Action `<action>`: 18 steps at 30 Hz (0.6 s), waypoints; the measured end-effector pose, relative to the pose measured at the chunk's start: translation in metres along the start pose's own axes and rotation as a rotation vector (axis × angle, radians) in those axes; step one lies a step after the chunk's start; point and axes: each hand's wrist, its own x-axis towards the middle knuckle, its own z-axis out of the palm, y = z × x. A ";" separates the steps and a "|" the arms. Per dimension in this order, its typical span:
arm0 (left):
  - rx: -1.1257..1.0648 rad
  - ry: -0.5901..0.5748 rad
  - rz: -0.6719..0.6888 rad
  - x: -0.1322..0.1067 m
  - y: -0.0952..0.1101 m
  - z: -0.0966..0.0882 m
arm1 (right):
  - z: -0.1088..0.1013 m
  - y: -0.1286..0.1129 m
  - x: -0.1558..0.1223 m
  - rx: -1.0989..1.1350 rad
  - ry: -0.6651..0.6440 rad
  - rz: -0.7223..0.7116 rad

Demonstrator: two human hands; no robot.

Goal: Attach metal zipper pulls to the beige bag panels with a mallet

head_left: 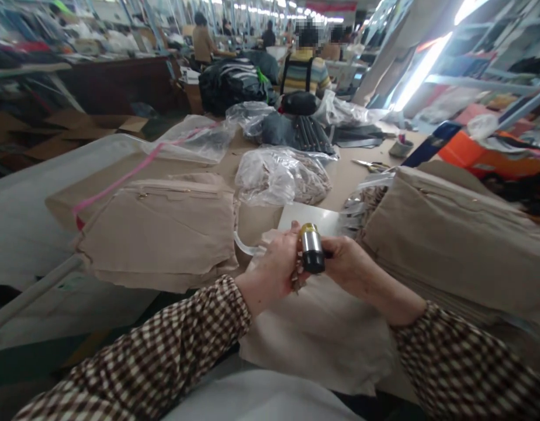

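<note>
A short cylindrical tool [312, 250], black at the near end, silver in the middle and brass at the tip, sits between my two hands. My left hand [276, 269] is closed beside it with its thumb against the tool. My right hand [349, 264] grips the tool from the right. Both hands hover over a beige fabric piece [322, 333] lying in front of me. A grey flat plate [316, 219] lies just beyond the hands. What my left fingers pinch underneath is hidden.
A stack of beige zipped fabric pieces [165, 234] lies left, another tall stack [454, 245] right. Clear plastic bags of small parts [283, 175] sit behind the plate. Scissors [370, 165] and dark bags [296, 131] lie farther back. Other people work at distant tables.
</note>
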 end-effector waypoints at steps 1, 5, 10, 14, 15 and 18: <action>0.043 -0.028 -0.021 0.000 0.001 -0.001 | -0.005 0.001 -0.001 0.037 0.025 -0.004; 0.269 -0.174 -0.155 0.005 0.010 -0.006 | -0.033 -0.001 0.001 -0.035 0.178 0.013; 0.412 -0.276 -0.225 0.018 0.020 -0.005 | -0.049 0.011 0.004 -0.149 0.133 0.001; 0.510 -0.400 -0.265 0.030 0.016 -0.005 | -0.043 0.031 -0.002 -0.151 0.144 0.050; 0.541 -0.411 -0.277 0.033 0.014 -0.005 | -0.042 0.035 -0.003 -0.154 0.139 0.061; 0.682 -0.373 -0.256 0.040 0.006 -0.006 | -0.042 0.046 -0.004 -0.150 0.061 0.092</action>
